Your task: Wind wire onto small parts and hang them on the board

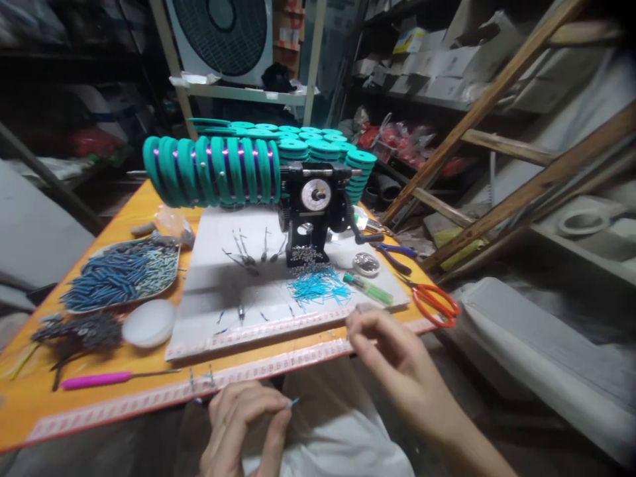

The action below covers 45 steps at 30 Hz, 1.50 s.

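Note:
My left hand point(248, 424) is low in front of the table edge, thumb and forefinger pinched on a small blue tube point(295, 401). My right hand point(392, 351) is over the front right corner of the white board point(209, 265), fingers curled and fingertips pressed together. Whatever it may hold is too small to make out. Just beyond it lie a pile of thin blue tubes point(318, 286), a heap of small grey beads point(305, 258) and a green-capped tube point(368, 289). A black winding machine point(313, 205) with a crank carries a row of teal spools point(213, 171).
At the left are a tray of dark blue floats point(109, 275), a white bowl point(149, 324) and a pink-handled hook point(97, 380). Red-handled scissors point(434, 305), pliers point(397, 255) and a small dish point(366, 264) lie right. A wooden ladder point(487, 106) leans beside the table.

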Tool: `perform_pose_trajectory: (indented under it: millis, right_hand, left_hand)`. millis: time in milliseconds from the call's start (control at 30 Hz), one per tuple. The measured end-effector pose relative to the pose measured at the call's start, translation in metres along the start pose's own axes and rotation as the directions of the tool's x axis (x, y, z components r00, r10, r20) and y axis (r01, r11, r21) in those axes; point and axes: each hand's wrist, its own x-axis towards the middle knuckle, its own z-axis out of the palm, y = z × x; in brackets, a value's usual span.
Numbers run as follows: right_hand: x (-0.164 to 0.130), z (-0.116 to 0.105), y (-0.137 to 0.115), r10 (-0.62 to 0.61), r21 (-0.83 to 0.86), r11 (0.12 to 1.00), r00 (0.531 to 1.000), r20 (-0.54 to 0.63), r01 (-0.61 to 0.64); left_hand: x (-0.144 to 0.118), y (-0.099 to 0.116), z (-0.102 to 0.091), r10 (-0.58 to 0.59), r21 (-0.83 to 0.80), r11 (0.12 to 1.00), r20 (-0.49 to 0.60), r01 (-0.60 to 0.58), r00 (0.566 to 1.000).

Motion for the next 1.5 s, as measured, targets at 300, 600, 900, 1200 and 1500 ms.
perform_pose_trajectory:
  millis: [300,600,900,1200,1500]
  right_hand:
    - [-0.038,0.065,0.007,0.144,0.245,0.954,0.982,0.126,-0.171]
    - [-0.035,0.067,0.002,0.132,0.236,0.958,0.981,0.142,-0.163]
    - [-0.040,0.074,0.008,-0.070,0.090,0.994,0.996,0.057,0.065]
    - [-0.039,0.071,-0.001,-0.293,0.026,0.956,0.956,-0.018,0.293]
    - [-0.033,0.078,-0.004,0.011,0.351,0.934,0.988,0.156,-0.066]
  left_hand:
    - [-0.007,0.014,0.001,-0.190,-0.100,0.978,-0.043,0.185,0.981]
    - [-0.008,0.013,0.000,-0.206,-0.115,0.973,-0.042,0.200,0.978]
    - [-0.004,0.015,0.000,-0.158,-0.124,0.980,0.001,0.157,0.987]
    - [-0.002,0.017,-0.004,-0.117,-0.122,0.985,0.073,0.125,0.990]
    - [0.002,0.017,-0.013,-0.070,-0.034,0.997,0.072,0.073,0.995]
